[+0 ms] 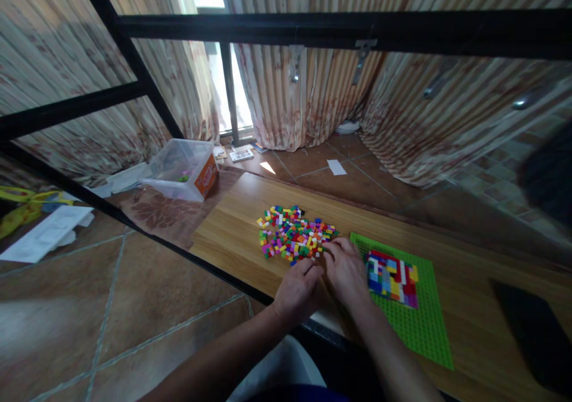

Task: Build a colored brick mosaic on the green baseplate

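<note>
A pile of small multicoloured bricks (292, 234) lies on the wooden table (232, 235). To its right lies a green baseplate (420, 321) with a patch of red, blue, yellow and white bricks (392, 277) fixed on it. My left hand (297, 292) rests on the table at the near edge of the pile, fingers curled toward the bricks. My right hand (346, 271) lies between the pile and the baseplate, fingertips touching bricks at the pile's right edge. Whether either hand pinches a brick is hidden by the fingers.
A clear plastic box (183, 168) with an orange label sits on a patterned mat on the tiled floor beyond the table. Black metal bars (339, 30) cross the view. Curtains hang behind. A dark flat object (531, 330) lies on the table at right. Papers lie on the floor at left.
</note>
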`<state>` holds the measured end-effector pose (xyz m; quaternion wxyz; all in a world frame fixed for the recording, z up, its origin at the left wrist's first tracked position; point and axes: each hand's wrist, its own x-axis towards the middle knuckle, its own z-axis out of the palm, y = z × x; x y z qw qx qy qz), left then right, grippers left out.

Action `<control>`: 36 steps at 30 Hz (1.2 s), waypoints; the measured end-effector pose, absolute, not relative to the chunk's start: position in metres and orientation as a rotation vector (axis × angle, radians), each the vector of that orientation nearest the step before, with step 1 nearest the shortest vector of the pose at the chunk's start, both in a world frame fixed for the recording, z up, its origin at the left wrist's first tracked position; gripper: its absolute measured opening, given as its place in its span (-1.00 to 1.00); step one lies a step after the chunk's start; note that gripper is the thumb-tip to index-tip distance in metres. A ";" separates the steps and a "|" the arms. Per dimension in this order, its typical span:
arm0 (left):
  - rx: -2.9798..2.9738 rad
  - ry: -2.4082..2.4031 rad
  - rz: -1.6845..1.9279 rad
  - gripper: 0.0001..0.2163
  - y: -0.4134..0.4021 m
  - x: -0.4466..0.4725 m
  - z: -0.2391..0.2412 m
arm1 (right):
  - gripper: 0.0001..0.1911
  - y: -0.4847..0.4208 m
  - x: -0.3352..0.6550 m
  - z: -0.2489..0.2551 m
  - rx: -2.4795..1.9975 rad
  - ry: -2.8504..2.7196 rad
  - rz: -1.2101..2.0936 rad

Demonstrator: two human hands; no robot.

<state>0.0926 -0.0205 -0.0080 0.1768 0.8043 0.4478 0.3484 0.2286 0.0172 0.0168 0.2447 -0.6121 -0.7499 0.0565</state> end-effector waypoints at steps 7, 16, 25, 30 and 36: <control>2.240 1.277 0.982 -0.86 -0.020 0.093 -0.006 | -0.78 0.024 0.227 0.012 -1.619 -2.100 0.126; 2.254 1.289 0.980 -0.83 -0.020 0.091 -0.006 | -0.77 -0.006 0.232 0.044 -1.540 -1.664 0.397; 2.297 1.291 1.050 -0.84 -0.016 0.092 -0.002 | -0.65 -0.077 0.312 0.026 -1.691 -0.836 0.615; 2.361 1.305 1.052 -0.85 -0.014 0.090 -0.003 | -0.63 -0.074 0.344 0.015 -1.676 -0.696 0.570; 2.404 1.334 1.022 -0.84 -0.013 0.089 -0.002 | -0.68 -0.049 0.356 0.013 -1.665 -0.882 0.482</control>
